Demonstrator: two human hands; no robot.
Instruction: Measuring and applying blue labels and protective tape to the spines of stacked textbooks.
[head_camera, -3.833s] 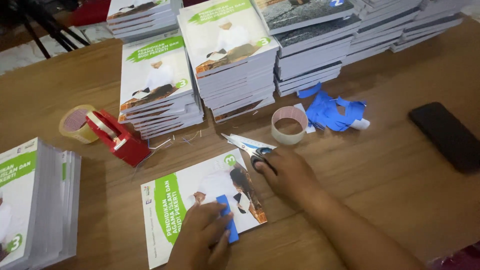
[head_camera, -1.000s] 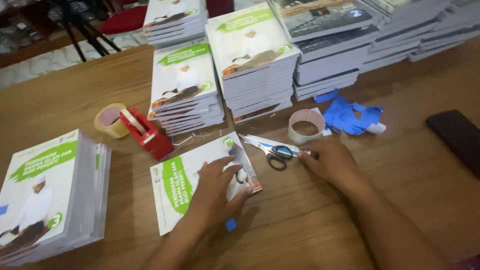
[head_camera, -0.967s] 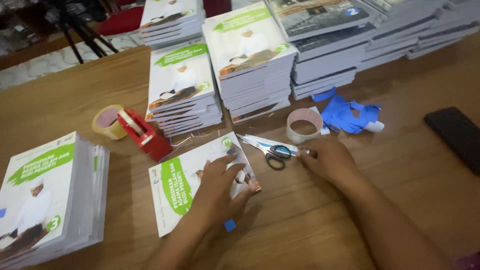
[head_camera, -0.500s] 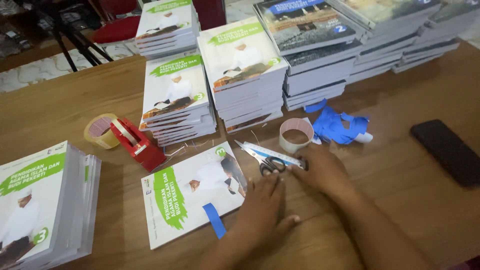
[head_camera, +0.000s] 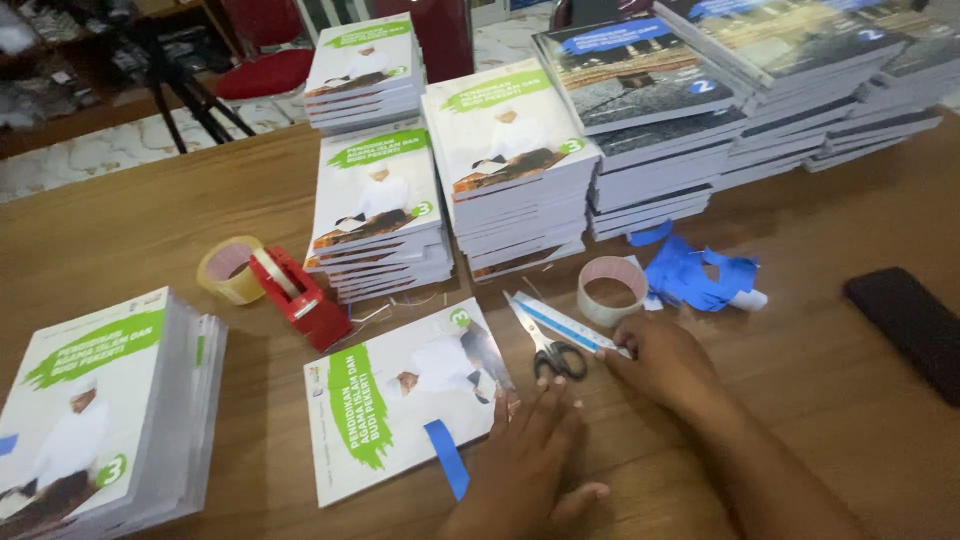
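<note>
Head view. Wooden desk (head_camera: 860, 430), brown, filling most of the frame; beyond its far edge a pale tiled floor, a red chair (head_camera: 265, 70) and black tripod legs (head_camera: 190, 100).

Loose book (head_camera: 405, 405): thin, white cover with green band and a figure in white, lying flat near the desk's near edge, left of centre. A blue tape strip (head_camera: 445, 458) crosses its near edge. Left hand (head_camera: 525, 465): flat on the desk just right of the book, fingers spread, fingertips at the book's right edge. Right hand (head_camera: 665, 362): palm down, fingers together, resting on the end of a white-and-blue strip beside the scissors (head_camera: 545, 345); whether it pinches anything cannot be told.

Near: tape roll (head_camera: 612, 290), crumpled blue scraps (head_camera: 700, 275), red tape dispenser (head_camera: 295, 295) with a clear roll, black phone (head_camera: 910, 325) at the right edge.

Stacks of books (head_camera: 510, 170) along the far edge; another stack (head_camera: 100, 410) at the near left corner, cut off by the frame. Both forearms cut off below.
</note>
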